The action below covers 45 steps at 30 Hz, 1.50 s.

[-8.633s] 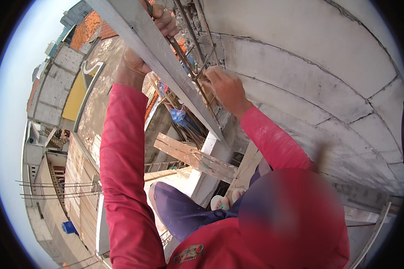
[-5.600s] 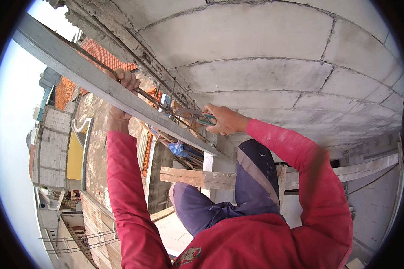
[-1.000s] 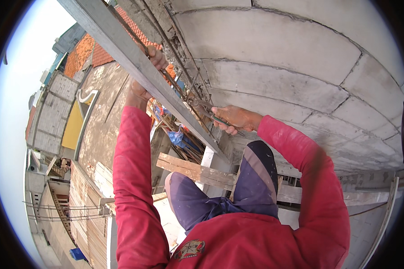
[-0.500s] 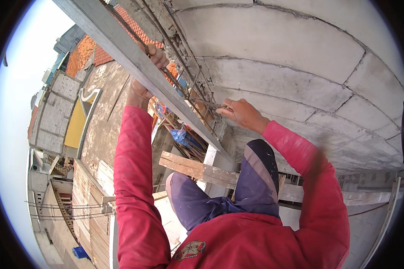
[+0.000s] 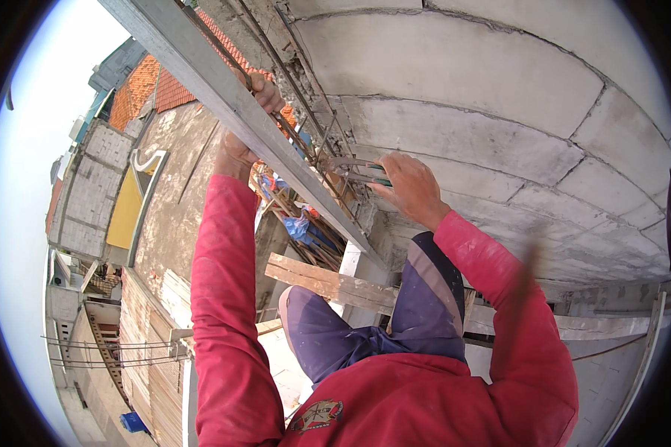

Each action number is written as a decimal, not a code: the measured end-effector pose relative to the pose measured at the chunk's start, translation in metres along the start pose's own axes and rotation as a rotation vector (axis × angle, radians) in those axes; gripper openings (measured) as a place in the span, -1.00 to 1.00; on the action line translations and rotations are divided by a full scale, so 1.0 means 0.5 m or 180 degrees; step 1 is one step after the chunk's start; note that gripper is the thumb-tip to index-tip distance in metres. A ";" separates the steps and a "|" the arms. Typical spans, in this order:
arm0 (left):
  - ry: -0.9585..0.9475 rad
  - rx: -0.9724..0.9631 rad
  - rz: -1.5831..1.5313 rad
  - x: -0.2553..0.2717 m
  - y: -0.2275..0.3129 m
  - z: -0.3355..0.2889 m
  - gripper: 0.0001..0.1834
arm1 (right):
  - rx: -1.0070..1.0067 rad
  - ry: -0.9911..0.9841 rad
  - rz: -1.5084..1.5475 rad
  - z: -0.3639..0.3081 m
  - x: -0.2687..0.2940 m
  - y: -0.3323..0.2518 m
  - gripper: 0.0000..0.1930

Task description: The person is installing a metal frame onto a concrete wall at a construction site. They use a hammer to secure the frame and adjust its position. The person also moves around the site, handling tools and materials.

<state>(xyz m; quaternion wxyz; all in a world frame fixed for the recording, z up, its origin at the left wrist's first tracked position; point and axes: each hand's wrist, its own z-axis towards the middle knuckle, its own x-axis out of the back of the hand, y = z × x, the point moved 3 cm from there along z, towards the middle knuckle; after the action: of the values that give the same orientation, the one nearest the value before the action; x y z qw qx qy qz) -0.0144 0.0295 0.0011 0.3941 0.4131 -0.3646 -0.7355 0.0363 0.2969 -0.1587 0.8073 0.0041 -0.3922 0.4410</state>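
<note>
My left hand (image 5: 265,94) is closed round a long grey board (image 5: 224,97) that slants across the upper middle, its fingers showing on the far side beside the steel rods. My right hand (image 5: 410,188) grips a pair of pincers (image 5: 358,162) with dark green handle ends. The two handles stand apart, with the fingers and thumb spread on them. The tool's head is at the tied reinforcing bars (image 5: 325,141) between board and wall; what lies in its jaws is too small to make out.
A grey block wall (image 5: 470,67) rises close on my right. A wooden plank (image 5: 335,281) crosses by my knees. Past the board, sticks and a blue plastic bag (image 5: 298,228) lie lower down. Tiled roofs (image 5: 136,89) and a yellow panel (image 5: 127,205) are far below left.
The pincers' handles have spread from close together to apart, and my right hand's fingers have opened with them. My left hand keeps its place on the board.
</note>
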 end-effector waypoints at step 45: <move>0.0029 -0.0038 0.0113 -0.001 0.001 -0.001 -0.51 | 0.0019 -0.0068 -0.0070 -0.021 -0.005 0.000 -0.57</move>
<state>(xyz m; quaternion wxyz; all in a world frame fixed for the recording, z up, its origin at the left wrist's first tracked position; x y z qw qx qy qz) -0.0135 0.0294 0.0015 0.4112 0.4077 -0.3657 -0.7287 0.0424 0.2986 -0.1678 0.8078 0.0155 -0.3994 0.4332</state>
